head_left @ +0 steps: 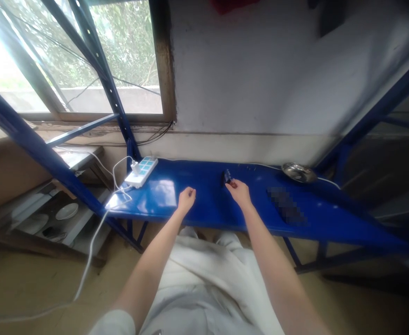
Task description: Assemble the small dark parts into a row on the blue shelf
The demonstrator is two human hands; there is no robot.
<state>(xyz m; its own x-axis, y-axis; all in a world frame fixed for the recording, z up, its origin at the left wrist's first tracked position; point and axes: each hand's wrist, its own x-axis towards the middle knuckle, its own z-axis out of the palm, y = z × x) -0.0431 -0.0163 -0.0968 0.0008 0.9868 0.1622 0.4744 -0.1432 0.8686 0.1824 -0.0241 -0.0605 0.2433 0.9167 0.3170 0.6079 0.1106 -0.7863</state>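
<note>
Above the blue shelf surface [204, 186], my right hand [239, 191] pinches a small black object [226, 177] with pale or shiny bits along its side. Its exact kind is too small and blurred to tell. My left hand [186, 200] is closed, to the left and apart from the right. A dark spot shows at its fingertips, perhaps a tiny piece, but I cannot make out what it is.
A white power strip [142, 172] with a plug and cable sits at the shelf's left end. To the right lie a pixelated dark flat item [287, 204] and a shiny metal dish [298, 172]. Blue frame posts [103, 70] rise beside the window.
</note>
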